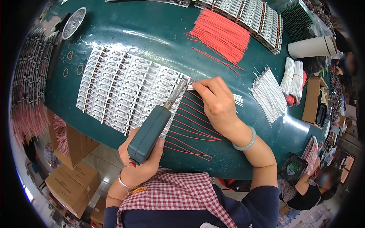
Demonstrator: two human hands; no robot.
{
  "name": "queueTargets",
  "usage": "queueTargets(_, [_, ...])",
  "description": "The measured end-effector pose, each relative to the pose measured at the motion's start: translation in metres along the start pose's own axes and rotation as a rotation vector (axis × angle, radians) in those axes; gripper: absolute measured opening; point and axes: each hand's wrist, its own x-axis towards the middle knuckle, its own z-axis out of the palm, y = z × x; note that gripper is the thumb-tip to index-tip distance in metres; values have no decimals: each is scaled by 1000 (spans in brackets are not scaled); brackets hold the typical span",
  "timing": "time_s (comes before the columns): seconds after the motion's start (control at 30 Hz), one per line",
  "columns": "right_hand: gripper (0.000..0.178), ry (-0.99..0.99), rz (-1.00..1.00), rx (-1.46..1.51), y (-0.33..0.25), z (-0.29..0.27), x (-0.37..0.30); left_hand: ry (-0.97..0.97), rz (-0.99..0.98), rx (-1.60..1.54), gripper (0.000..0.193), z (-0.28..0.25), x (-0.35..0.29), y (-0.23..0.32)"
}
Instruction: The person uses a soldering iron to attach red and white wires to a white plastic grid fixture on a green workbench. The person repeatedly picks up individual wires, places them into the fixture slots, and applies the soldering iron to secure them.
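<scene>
My left hand [142, 173] is wrapped round a dark green soldering gun [150, 131]. The gun's metal tip reaches the upper right corner of a white circuit board panel [125, 89] lying on the table. My right hand [220, 108] pinches a few white wires [238, 100] just beside that tip; their far ends stick out beyond the hand. Along the panel's right edge a row of thin red wires [195, 111] runs off towards my right forearm. Exactly where the white wire ends touch the board is too small to tell.
On the green table [171, 49] lie a pile of red wires [220, 34], loose white wires [268, 95] and tied white bundles [292, 78]. More panels [251, 17] stand at the back. A metal dish [74, 23] sits far left, a small fan [293, 168] near right. Another person [310, 190] works at right.
</scene>
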Motion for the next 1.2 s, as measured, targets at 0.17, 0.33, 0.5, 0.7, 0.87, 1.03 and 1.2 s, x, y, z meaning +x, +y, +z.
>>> queueTargets(0.17, [35,-3,6,32,1,-1,1,3,20,32,21,4,0,0])
queueTargets(0.33, [34,8,12,58,3,0,2,21,64,67,20,7,3,3])
queueTargets(0.5, [34,8,11,55,3,0,2,4,37,88,21,8,0,3])
queueTargets(0.7, [30,7,-22,26,3,1,3,-42,45,109,25,7,-1,5])
queueTargets(0.87, [29,-4,-34,15,4,1,3,-46,17,104,25,6,-2,6])
queueTargets(1.03, [31,-7,-38,11,3,1,2,86,-177,-100,30,2,-21,-4])
queueTargets(1.2, [30,-2,-36,-1,4,2,1,480,-261,-587,47,-19,-13,-6])
